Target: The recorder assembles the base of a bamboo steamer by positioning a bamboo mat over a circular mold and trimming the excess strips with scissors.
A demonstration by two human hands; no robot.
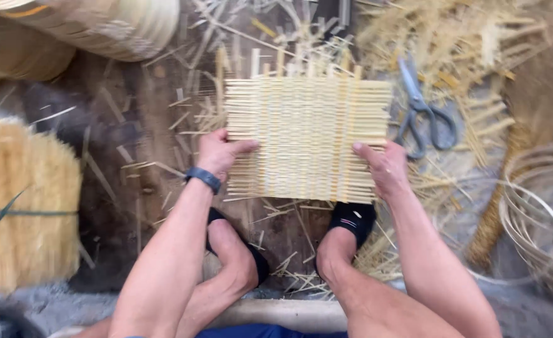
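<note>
We have a woven bamboo mat [306, 139] lying flat on the floor [132, 125] in front of us, its near edge resting over our feet in black socks [351, 220]. Loose strip ends stick out past its far edge and its left side.

What could go wrong, as we judge it: the weave looks loose at the borders, so an uneven push from one side could slide the outer strips out of line or let an end strip slip free. The scattered offcuts under the mat could also lift one corner and make it rock. The scissors [423, 112] lie just beside the right edge, near our fingers, and a careless sideways move could catch them.

Our left hand [219, 152] sits at the mat's left edge, wrist bent, with the fingers laid flat over the strips and the thumb underneath or at the rim; its grip is closed lightly on that edge. It wears a dark wristband [203, 178]. Our right hand [383, 166] presses on the lower right edge, fingers spread along the strips, closed on the mat in the same way. Both forearms reach forward, roughly parallel.

A bundle of straw-coloured fibre [23, 206] stands at the left, and coiled bamboo hoops [533, 213] lie at the right.
</note>
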